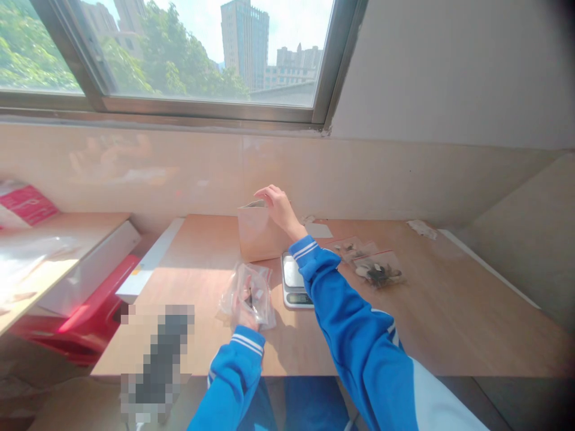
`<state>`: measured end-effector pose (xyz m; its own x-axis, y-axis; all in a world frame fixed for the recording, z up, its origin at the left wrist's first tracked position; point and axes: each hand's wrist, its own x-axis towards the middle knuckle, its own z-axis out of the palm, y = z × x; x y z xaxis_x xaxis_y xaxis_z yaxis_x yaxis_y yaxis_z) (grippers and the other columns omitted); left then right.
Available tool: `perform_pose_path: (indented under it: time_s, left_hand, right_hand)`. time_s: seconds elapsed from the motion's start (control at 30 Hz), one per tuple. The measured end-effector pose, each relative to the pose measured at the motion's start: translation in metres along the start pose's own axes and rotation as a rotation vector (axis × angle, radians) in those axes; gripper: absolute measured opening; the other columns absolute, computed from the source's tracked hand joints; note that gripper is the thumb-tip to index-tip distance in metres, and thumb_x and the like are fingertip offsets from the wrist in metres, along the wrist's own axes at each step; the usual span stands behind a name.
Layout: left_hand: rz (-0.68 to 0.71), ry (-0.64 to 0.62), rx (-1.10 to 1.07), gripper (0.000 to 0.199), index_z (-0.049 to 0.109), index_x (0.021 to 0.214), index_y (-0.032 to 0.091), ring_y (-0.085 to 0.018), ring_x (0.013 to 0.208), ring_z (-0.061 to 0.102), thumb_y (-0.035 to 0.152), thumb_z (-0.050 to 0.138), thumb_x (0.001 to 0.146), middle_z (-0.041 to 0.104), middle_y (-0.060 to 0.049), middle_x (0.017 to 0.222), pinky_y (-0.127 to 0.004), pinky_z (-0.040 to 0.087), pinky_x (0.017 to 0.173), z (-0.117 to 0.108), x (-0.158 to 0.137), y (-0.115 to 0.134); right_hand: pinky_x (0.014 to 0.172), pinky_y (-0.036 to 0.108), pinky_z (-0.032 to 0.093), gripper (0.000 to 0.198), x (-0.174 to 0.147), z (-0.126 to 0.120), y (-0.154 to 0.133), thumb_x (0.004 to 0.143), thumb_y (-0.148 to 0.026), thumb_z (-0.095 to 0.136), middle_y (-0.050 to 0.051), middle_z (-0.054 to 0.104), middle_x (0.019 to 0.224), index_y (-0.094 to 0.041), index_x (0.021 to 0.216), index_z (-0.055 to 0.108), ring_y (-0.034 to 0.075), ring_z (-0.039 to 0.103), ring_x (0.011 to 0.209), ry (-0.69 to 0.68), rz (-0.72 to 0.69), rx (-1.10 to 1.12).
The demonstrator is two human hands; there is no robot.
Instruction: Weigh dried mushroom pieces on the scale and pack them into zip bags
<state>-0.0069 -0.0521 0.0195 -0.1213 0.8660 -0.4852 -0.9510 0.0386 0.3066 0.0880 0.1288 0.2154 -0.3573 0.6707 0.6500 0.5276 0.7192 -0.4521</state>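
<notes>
My left hand [247,318] is closed on a clear plastic bag [257,290] low over the table; small dark pieces show through the film, and the fingers are partly hidden by it. Over the open top of an upright light-brown box or paper bag [258,235] hovers my right hand [279,211], fingers stretched left and slightly bent, with nothing visible in them. What lies inside that container is hidden. A small digital scale [293,274] stands between my arms, partly covered by my right sleeve.
Clear zip bags with dark and pale pieces [380,270] lie to the right of the scale. A white card [318,230] is by the wall. A pixelated dark object [162,353] is at the front left, near a red stool [101,311] and another table [85,239].
</notes>
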Motion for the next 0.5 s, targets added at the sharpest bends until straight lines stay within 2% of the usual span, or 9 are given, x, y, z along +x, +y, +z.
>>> perform_pose_path:
  time_s: [0.07,0.2,0.27,0.37,0.43,0.47,0.5]
  left_hand:
    - [0.013,-0.001,-0.009,0.037,0.063,0.119,0.02,-0.017,0.062,0.065,0.037,0.048,0.089,0.064,-0.006,0.078,-0.033,0.057,0.06,0.003,-0.002,0.001]
    - [0.051,0.057,-0.036,0.033,0.064,0.113,0.015,-0.008,0.05,0.056,0.031,0.045,0.092,0.061,-0.003,0.072,-0.021,0.053,0.052,0.013,-0.009,0.002]
    - [0.052,0.051,-0.041,0.034,0.064,0.114,0.016,-0.008,0.048,0.055,0.032,0.043,0.093,0.06,-0.003,0.07,-0.021,0.053,0.053,0.015,-0.011,0.002]
    - [0.029,0.014,-0.028,0.035,0.063,0.116,0.019,-0.01,0.052,0.058,0.036,0.048,0.09,0.059,-0.002,0.07,-0.025,0.055,0.055,0.013,-0.009,0.001]
    - [0.044,-0.005,-0.007,0.036,0.064,0.117,0.021,-0.01,0.051,0.056,0.038,0.055,0.087,0.06,-0.002,0.07,-0.025,0.054,0.055,0.009,-0.007,0.0]
    - [0.063,-0.008,0.004,0.037,0.064,0.117,0.021,-0.009,0.05,0.055,0.039,0.056,0.086,0.061,-0.002,0.072,-0.026,0.054,0.054,0.008,-0.006,-0.001]
    - [0.076,-0.003,0.024,0.038,0.063,0.118,0.021,-0.009,0.05,0.055,0.04,0.057,0.085,0.062,-0.003,0.075,-0.026,0.054,0.055,0.008,-0.005,-0.001]
  right_hand:
    - [0.088,0.03,0.04,0.03,0.004,0.002,0.007,0.095,-0.011,0.037,0.007,0.066,0.101,-0.019,0.095,0.066,0.019,0.059,0.097,-0.027,0.026,-0.031]
    - [0.085,0.029,0.043,0.03,0.0,0.012,0.025,0.092,-0.008,0.038,0.005,0.069,0.101,-0.019,0.102,0.064,0.017,0.061,0.095,-0.17,0.078,0.012]
    - [0.087,0.031,0.043,0.029,-0.004,0.013,0.025,0.094,-0.012,0.037,0.005,0.069,0.102,-0.019,0.104,0.063,0.018,0.061,0.097,-0.149,0.093,0.015]
    - [0.095,0.036,0.04,0.025,-0.016,0.001,0.005,0.094,-0.016,0.04,0.008,0.066,0.107,-0.019,0.102,0.064,0.021,0.057,0.104,-0.011,0.054,-0.018]
    - [0.093,0.035,0.041,0.024,-0.031,-0.012,-0.018,0.092,-0.014,0.041,0.009,0.064,0.107,-0.018,0.101,0.063,0.02,0.057,0.102,0.037,0.021,0.067]
    - [0.089,0.031,0.044,0.024,-0.042,-0.017,-0.03,0.09,-0.012,0.041,0.008,0.064,0.103,-0.017,0.099,0.063,0.018,0.059,0.098,-0.002,0.013,0.161]
    - [0.084,0.028,0.046,0.025,-0.055,-0.021,-0.041,0.088,-0.01,0.041,0.005,0.065,0.098,-0.018,0.097,0.062,0.016,0.06,0.091,-0.12,0.001,0.248]
